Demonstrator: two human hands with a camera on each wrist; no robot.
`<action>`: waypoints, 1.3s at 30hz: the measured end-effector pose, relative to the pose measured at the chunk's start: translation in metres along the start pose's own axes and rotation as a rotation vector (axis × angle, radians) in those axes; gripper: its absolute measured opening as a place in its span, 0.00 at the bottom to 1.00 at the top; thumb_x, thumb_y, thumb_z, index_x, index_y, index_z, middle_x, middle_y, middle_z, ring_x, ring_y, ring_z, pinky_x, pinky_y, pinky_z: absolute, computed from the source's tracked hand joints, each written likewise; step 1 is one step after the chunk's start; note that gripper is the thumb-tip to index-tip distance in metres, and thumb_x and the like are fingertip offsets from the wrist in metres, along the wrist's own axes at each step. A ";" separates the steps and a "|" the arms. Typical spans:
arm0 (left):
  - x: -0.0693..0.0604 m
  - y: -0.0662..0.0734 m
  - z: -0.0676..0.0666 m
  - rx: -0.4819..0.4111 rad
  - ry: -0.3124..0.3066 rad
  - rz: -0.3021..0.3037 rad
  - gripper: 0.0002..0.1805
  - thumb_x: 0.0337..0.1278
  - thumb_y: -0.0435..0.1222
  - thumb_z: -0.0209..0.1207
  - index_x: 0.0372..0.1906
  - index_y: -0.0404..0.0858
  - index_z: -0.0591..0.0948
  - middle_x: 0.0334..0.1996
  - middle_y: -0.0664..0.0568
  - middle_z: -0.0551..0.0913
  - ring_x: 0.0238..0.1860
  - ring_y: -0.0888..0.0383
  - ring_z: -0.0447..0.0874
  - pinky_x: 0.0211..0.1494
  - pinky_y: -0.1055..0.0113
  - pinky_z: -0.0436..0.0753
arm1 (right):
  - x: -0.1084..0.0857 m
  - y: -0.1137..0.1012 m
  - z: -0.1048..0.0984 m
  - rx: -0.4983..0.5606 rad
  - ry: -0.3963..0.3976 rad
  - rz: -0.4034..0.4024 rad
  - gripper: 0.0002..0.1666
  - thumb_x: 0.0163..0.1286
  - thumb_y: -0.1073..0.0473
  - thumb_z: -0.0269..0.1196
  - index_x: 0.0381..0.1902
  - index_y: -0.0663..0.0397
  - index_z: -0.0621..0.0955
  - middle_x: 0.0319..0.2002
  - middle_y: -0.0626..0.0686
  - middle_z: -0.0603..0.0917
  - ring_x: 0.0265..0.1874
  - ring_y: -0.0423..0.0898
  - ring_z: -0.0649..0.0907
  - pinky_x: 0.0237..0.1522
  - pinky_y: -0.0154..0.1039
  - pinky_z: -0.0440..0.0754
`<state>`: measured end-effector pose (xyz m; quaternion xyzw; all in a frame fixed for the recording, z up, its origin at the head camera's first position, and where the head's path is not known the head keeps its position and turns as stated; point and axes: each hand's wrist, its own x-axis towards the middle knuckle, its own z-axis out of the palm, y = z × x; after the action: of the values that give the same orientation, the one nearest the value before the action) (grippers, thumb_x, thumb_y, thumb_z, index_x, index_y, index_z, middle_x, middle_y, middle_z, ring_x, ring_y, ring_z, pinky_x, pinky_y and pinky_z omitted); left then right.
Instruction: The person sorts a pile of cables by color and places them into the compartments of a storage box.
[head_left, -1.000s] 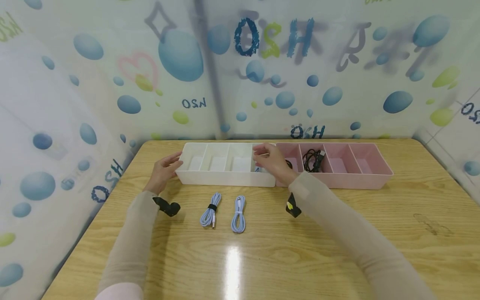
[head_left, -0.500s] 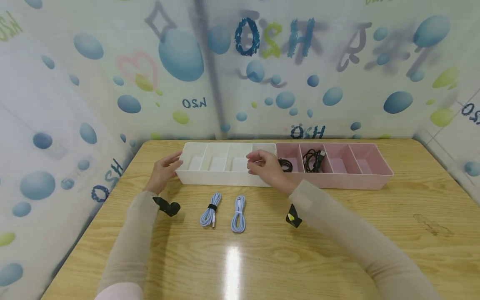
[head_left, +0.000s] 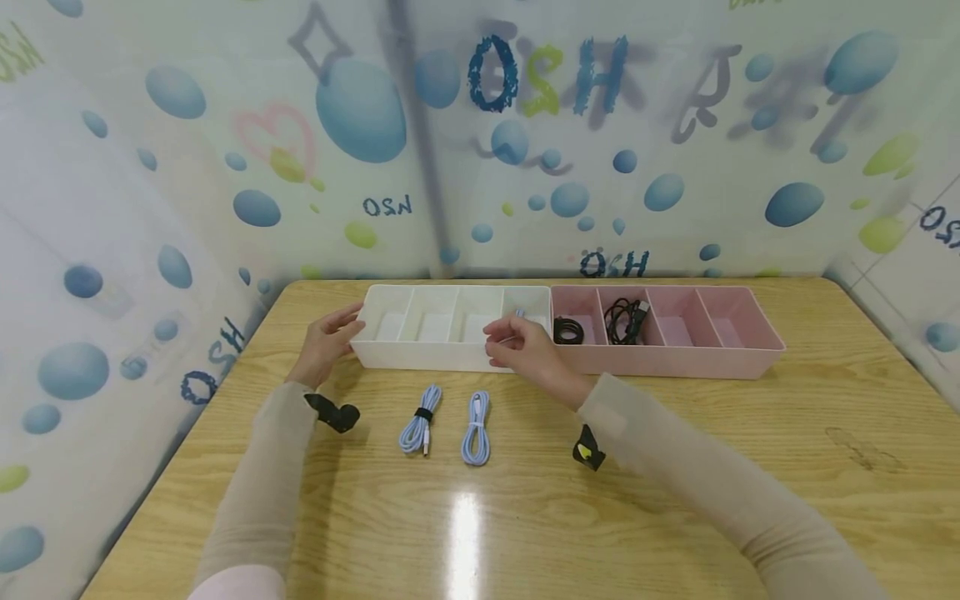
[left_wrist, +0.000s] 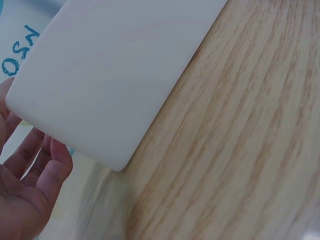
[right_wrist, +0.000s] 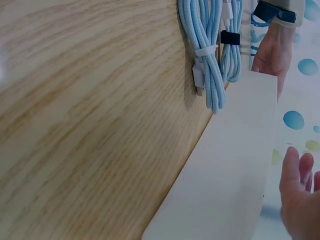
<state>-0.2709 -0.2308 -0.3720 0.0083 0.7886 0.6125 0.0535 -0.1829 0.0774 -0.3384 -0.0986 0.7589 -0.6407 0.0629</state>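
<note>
My left hand (head_left: 324, 343) rests against the left end of a white divided storage box (head_left: 431, 356). In the left wrist view its fingers (left_wrist: 20, 155) lie along the box's end wall. Over the front rim near the right end, my right hand (head_left: 525, 350) hovers with bent, loose fingers and nothing visible between them. Behind it, a small bit of a light blue item (head_left: 520, 313) shows in the rightmost white compartment; the rest is hidden. In front of the box lie a light blue cable with a black tie (head_left: 422, 421) and another bundled light blue cable (head_left: 476, 429).
A pink divided box (head_left: 675, 362) abuts the white one on the right. It holds a coiled black cable (head_left: 568, 331) and a black USB cable (head_left: 626, 321) in separate compartments. The wooden table (head_left: 675, 467) meets a patterned curtain (head_left: 480, 167) at the back.
My right hand has moved left and slightly toward me, from the rightmost white compartment to the front rim, uncovering the coiled black cable. The left hand has stayed in place.
</note>
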 end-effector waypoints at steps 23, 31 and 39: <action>0.005 -0.006 -0.003 0.033 0.014 -0.016 0.28 0.58 0.42 0.53 0.63 0.40 0.64 0.59 0.39 0.64 0.41 0.64 0.71 0.39 0.72 0.75 | -0.016 0.023 0.004 -0.038 -0.244 0.043 0.19 0.60 0.65 0.59 0.48 0.68 0.70 0.41 0.61 0.73 0.34 0.45 0.77 0.35 0.38 0.78; 0.005 -0.006 -0.003 0.020 0.015 -0.013 0.27 0.59 0.41 0.53 0.63 0.41 0.64 0.59 0.40 0.64 0.41 0.64 0.71 0.37 0.73 0.76 | -0.016 0.030 0.009 -0.104 -0.214 0.132 0.21 0.60 0.67 0.58 0.50 0.70 0.70 0.41 0.61 0.73 0.35 0.48 0.77 0.35 0.40 0.79; 0.005 -0.006 -0.004 0.029 0.006 -0.004 0.28 0.59 0.41 0.53 0.64 0.40 0.63 0.58 0.40 0.65 0.39 0.65 0.72 0.37 0.73 0.75 | -0.019 0.036 0.010 -0.190 -0.230 0.158 0.21 0.57 0.66 0.60 0.50 0.66 0.71 0.41 0.58 0.74 0.35 0.47 0.77 0.34 0.37 0.78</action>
<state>-0.2759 -0.2356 -0.3777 0.0056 0.7978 0.6007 0.0522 -0.1647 0.0781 -0.3761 -0.1169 0.8091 -0.5438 0.1899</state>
